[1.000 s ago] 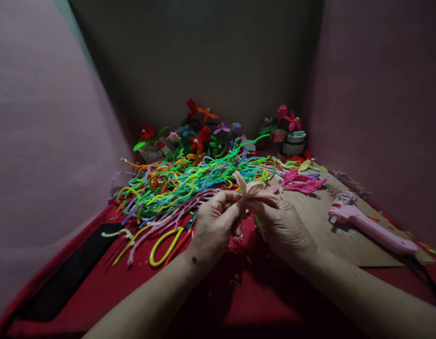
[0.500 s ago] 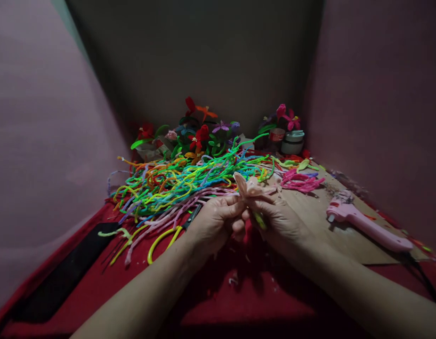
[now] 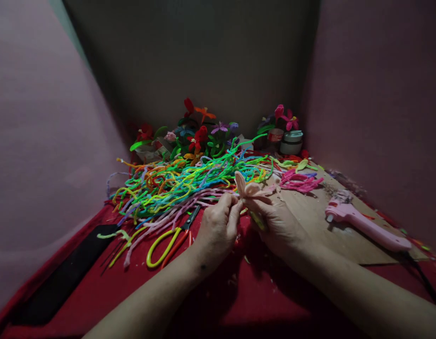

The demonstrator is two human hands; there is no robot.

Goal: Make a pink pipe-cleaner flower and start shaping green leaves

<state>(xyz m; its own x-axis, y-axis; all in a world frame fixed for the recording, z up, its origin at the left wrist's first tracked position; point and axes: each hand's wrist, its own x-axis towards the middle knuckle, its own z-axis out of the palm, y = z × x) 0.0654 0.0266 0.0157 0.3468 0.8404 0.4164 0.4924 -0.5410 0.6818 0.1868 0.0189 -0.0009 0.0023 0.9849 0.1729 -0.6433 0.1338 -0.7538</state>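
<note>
A pale pink pipe-cleaner flower (image 3: 249,188) is held between both hands just above the red cloth (image 3: 239,292). My left hand (image 3: 218,228) pinches the flower's base with thumb and fingers closed. My right hand (image 3: 278,223) is closed round the flower's stem, where a bit of yellow-green pipe cleaner (image 3: 257,221) shows under its fingers. Behind the hands lies a big heap of coloured pipe cleaners (image 3: 182,183).
Yellow-handled scissors (image 3: 170,238) lie left of my left hand. A pink glue gun (image 3: 362,221) rests on a cardboard sheet (image 3: 331,235) at the right. Finished flowers (image 3: 200,134) and small jars (image 3: 292,141) stand at the back. A black strip (image 3: 66,278) lies at the left.
Both hands stay on the pink flower; my left hand's fingers have shifted their grip at its base, and the hands have moved slightly.
</note>
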